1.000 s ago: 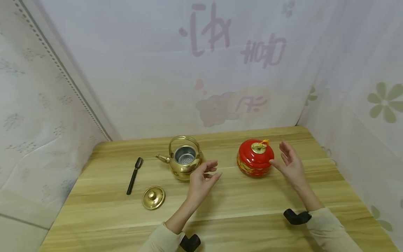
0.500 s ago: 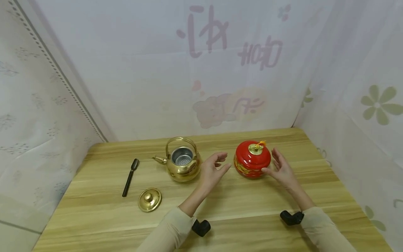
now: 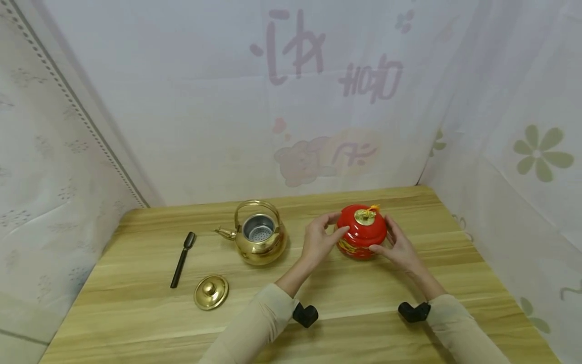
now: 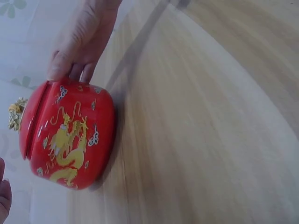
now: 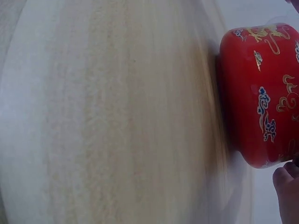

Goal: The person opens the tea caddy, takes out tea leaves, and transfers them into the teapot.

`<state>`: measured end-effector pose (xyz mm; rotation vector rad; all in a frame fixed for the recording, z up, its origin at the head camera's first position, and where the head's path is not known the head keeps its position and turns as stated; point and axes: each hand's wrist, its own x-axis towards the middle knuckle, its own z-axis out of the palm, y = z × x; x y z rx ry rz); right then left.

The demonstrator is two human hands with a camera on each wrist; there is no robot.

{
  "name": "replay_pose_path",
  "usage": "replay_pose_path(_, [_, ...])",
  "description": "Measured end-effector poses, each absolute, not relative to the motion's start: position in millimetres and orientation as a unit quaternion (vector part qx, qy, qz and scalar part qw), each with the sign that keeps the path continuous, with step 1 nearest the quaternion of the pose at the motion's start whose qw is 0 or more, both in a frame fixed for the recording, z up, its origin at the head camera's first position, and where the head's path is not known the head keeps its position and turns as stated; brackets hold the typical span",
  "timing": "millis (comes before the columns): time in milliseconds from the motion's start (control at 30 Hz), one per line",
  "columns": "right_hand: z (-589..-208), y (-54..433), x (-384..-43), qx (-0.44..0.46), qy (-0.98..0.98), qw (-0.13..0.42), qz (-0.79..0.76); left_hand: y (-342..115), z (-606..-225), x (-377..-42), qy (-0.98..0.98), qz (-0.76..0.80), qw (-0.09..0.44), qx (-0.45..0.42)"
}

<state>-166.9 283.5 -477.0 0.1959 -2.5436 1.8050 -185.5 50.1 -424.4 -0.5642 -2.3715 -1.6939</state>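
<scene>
One red lidded jar, painted with a gold dragon, stands on the far right part of the single wooden table, its lid on and its one gold knob carrying an orange tassel. Two hands flank it: the right hand holds the jar's right side, thumb at the front and fingers round toward the far side; the left hand is at the left, thumb and fingers spread wide, and the left wrist view shows a gap between its fingertips and the jar. Left of the hands sits one gold teapot, uncovered, with one spout pointing left, an arched handle and one perforated strainer inside. Nearer and farther left lies one round gold teapot lid, and left of that one dark tea scoop, its bowl toward the far edge. Two black wrist pieces show, one per sleeve.
</scene>
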Motion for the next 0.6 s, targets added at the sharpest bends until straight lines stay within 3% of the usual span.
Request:
replay_pose_path(333, [-483,285,-169,0.072,-0.814,0.027,0.576,70,-425,-198,-0.810,-0.544,0.099,-0.196])
replay_pose_path(600, [-486,283,-170,0.080,-0.809,0.036,0.582,84,-424,-206,-0.822,-0.536,0.076,-0.178])
